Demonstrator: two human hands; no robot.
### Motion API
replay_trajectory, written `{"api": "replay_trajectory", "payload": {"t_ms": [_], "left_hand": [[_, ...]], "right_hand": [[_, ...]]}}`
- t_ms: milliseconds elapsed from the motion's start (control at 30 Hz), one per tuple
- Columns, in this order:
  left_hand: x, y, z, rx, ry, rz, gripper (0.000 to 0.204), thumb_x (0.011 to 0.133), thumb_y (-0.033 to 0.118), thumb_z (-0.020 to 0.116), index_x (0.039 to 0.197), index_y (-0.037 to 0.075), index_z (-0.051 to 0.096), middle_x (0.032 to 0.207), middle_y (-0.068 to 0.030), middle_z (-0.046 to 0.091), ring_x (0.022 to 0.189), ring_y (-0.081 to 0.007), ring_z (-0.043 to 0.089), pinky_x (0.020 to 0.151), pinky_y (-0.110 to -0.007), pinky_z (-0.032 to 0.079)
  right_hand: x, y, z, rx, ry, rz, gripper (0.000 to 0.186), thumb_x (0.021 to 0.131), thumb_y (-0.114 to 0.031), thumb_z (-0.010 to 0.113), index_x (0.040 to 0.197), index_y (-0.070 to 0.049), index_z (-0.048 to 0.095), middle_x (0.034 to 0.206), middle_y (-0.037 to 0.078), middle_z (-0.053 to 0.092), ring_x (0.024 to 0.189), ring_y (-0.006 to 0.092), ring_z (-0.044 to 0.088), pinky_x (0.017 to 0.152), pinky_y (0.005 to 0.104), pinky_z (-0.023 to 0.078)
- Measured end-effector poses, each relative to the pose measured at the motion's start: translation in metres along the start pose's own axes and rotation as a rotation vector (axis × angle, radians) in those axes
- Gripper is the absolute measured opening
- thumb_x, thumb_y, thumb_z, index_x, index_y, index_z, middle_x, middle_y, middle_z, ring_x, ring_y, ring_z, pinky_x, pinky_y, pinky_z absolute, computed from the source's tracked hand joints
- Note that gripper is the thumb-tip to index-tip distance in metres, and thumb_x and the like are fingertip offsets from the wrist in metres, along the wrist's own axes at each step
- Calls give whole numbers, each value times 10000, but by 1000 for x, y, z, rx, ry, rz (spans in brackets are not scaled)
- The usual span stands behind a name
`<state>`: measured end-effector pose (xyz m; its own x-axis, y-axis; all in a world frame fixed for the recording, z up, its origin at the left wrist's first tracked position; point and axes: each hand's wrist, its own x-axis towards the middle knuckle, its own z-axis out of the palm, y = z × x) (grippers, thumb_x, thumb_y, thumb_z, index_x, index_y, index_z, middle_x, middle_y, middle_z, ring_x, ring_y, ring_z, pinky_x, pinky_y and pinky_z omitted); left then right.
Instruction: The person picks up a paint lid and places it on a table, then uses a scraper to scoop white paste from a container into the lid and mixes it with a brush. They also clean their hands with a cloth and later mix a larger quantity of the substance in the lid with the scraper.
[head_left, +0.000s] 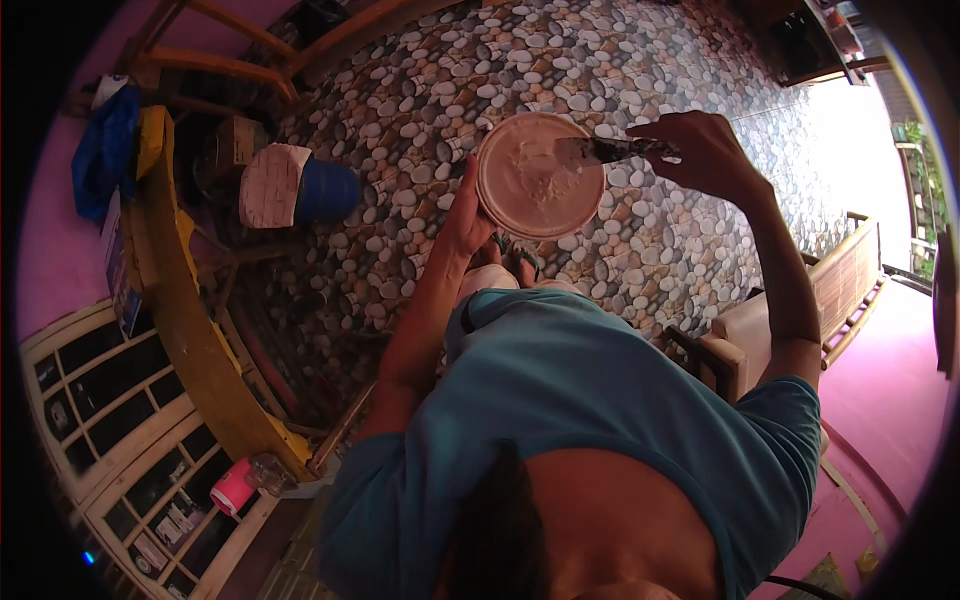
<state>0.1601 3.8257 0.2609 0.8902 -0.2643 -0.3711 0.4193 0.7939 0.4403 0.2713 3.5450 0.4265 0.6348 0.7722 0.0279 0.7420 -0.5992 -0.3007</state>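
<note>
In my left hand is a round, pale tub, gripped by its left side in front of me. Pinkish-white paste lies inside it, with a rough, lumpy patch in the middle. My right hand is closed round the handle of a putty knife, to the right of the tub. The knife's blade reaches over the tub's right rim; its tip is smeared with paste, and I cannot tell whether it touches the paste below.
A blue bucket with a pale cover stands left. A yellow-edged wooden bench, a pink container and a window are farther left. Behind my right arm are a brown armchair and a bamboo bench. The floor is pebble-patterned.
</note>
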Motion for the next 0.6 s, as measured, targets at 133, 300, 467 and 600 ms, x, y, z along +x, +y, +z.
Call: {"api": "replay_trajectory", "payload": {"t_ms": [133, 300, 467, 600], "left_hand": [[-11, -9, -11, 18, 42, -9, 630, 959, 520, 367, 1397, 69, 337, 1366, -146, 438, 1258, -278, 450, 1004, -476, 446], [-37, -15, -13, -22, 86, 12, 604, 974, 491, 343, 1386, 50, 346, 1367, -152, 436, 1240, -284, 467, 1014, -477, 438], [-48, -31, -25, -129, 192, 108, 598, 978, 493, 319, 1387, 58, 345, 1391, -151, 407, 1253, -290, 451, 1022, -481, 431], [-57, -43, -22, -204, 304, 259, 599, 978, 500, 308, 1390, 65, 342, 1400, -148, 396, 1272, -294, 428, 1025, -482, 429]], "right_hand": [[13, 12, -8, -44, -165, 14, 270, 665, -171, 693, 933, -150, 718, 857, 62, 674, 843, 227, 622, 786, 371, 481], [25, 21, 11, 62, -410, 27, 250, 629, -224, 709, 874, -185, 741, 816, 49, 650, 806, 212, 618, 767, 345, 481], [14, 15, 51, 312, -469, -52, 288, 653, -126, 708, 939, -145, 737, 723, 51, 688, 658, 148, 655, 618, 292, 493], [6, -8, 90, 412, -436, 71, 233, 751, -191, 707, 982, -159, 726, 823, 61, 692, 712, 166, 639, 670, 328, 501]]}}
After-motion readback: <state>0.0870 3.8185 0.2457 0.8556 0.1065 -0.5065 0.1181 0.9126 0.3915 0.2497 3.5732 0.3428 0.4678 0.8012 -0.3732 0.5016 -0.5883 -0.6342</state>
